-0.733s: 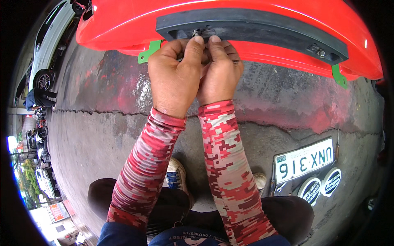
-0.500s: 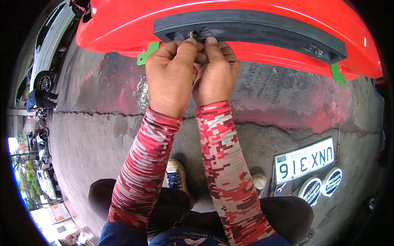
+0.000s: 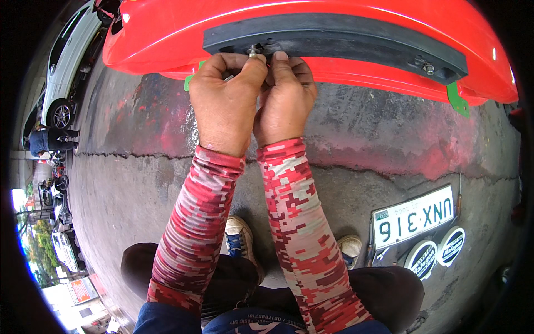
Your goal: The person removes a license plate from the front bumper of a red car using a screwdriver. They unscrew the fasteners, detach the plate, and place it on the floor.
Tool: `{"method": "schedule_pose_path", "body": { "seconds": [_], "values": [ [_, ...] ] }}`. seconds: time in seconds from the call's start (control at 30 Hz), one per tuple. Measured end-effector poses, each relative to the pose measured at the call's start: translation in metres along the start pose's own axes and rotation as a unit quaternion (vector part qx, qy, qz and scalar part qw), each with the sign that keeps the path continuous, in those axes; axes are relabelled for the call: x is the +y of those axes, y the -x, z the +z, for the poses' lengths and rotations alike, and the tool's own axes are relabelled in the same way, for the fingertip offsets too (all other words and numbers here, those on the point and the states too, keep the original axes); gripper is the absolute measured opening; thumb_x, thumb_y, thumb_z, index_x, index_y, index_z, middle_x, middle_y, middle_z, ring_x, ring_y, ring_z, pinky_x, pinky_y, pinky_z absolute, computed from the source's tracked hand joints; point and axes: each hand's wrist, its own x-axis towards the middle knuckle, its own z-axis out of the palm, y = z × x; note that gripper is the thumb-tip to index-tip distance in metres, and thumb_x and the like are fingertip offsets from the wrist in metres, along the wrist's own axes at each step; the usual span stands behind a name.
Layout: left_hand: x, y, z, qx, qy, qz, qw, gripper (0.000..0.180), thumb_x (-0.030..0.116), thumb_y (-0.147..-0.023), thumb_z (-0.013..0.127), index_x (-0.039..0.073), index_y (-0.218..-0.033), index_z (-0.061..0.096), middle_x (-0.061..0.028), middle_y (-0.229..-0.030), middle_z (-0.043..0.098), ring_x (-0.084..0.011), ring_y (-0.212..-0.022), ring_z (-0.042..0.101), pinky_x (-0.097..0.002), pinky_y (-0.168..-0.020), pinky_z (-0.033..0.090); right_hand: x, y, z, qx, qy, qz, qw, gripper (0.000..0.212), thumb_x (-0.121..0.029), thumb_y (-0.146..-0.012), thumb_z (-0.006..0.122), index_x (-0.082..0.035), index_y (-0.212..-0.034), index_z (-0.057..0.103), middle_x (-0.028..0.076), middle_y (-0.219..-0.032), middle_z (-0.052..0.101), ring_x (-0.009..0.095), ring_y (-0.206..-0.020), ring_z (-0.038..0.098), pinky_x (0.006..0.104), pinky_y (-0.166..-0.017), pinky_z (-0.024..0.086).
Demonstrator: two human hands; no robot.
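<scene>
A curved black bar [image 3: 339, 38] lies along a glossy red bumper [image 3: 167, 28] at the top of the view. Near the bar's left end a metal bolt [image 3: 253, 51] pokes out of a recess. My left hand [image 3: 223, 106] has thumb and forefinger closed at that bolt. Close beside it, my right hand [image 3: 285, 106] is closed, its thumb tip up against the bar's lower edge; whatever its fingers pinch is hidden. A second bolt [image 3: 428, 69] sits in the recess at the bar's right end. Green brackets show below, one [image 3: 458, 100] at right.
On the concrete floor [image 3: 139, 189] at right lie a white number plate [image 3: 413, 218] and two round white lamp covers [image 3: 421, 259]. My shoes [image 3: 240, 242] are beneath my arms. Far left are a parked silver car [image 3: 67, 55], a bending person [image 3: 47, 140] and several motorcycles.
Both hands have shifted slightly left, staying at the left bolt. More of the bolt's head shows above my left fingertips. The bumper appears slightly further left.
</scene>
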Motion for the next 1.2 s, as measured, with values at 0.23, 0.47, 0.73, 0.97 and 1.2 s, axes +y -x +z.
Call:
{"method": "schedule_pose_path", "body": {
  "seconds": [0.23, 0.47, 0.73, 0.97, 1.2],
  "values": [
    [0.001, 0.001, 0.001, 0.000, -0.013, -0.020, 1.000, 0.021, 0.014, -0.086, 0.071, -0.007, -0.080, 0.067, -0.0076, -0.070, 0.067, -0.0090, -0.063, 0.058, -0.0264, -0.059, 0.049, -0.005, 0.001, 0.003, 0.000, 0.012, 0.025, 1.000, 0.011, -0.006, -0.095, 0.060, 0.000, -0.091, 0.052, 0.005, -0.085, 0.057, 0.011, -0.072, 0.057, 0.0263, -0.062, 0.050],
    [0.006, 0.000, -0.003, -0.066, -0.039, -0.014, 0.997, 0.027, 0.018, -0.093, 0.064, -0.005, -0.079, 0.067, -0.0042, -0.068, 0.065, -0.0072, -0.058, 0.053, -0.0250, -0.051, 0.044, -0.007, 0.004, 0.007, 0.017, 0.012, 0.031, 0.999, 0.010, -0.008, -0.096, 0.059, -0.001, -0.093, 0.051, 0.006, -0.084, 0.058, 0.012, -0.071, 0.058, 0.0265, -0.059, 0.049],
    [0.010, 0.000, -0.003, -0.059, 0.038, -0.061, 0.996, 0.022, 0.015, -0.091, 0.067, -0.004, -0.081, 0.067, -0.0042, -0.068, 0.065, -0.0063, -0.058, 0.055, -0.0226, -0.051, 0.045, -0.005, 0.004, 0.007, 0.005, -0.016, 0.033, 0.999, 0.010, -0.007, -0.096, 0.058, -0.002, -0.093, 0.050, 0.006, -0.087, 0.058, 0.012, -0.076, 0.058, 0.0277, -0.063, 0.050],
    [0.002, -0.005, 0.001, -0.022, -0.052, 0.004, 0.998, 0.022, 0.014, -0.089, 0.071, -0.005, -0.081, 0.066, -0.0061, -0.071, 0.066, -0.0062, -0.062, 0.056, -0.0237, -0.053, 0.047, 0.000, 0.005, 0.008, 0.020, -0.047, 0.016, 0.999, 0.010, -0.009, -0.097, 0.056, 0.000, -0.093, 0.058, 0.009, -0.089, 0.064, 0.015, -0.076, 0.062, 0.0274, -0.069, 0.052],
    [0.014, -0.006, -0.013, -0.130, 0.084, -0.126, 0.980, 0.025, 0.019, -0.093, 0.068, -0.004, -0.084, 0.067, -0.0022, -0.069, 0.064, -0.0060, -0.058, 0.052, -0.0219, -0.050, 0.042, -0.007, 0.008, 0.008, 0.023, -0.031, 0.051, 0.998, 0.008, -0.009, -0.096, 0.057, -0.001, -0.094, 0.056, 0.009, -0.088, 0.064, 0.014, -0.076, 0.062, 0.0281, -0.068, 0.052]
  ]
}}
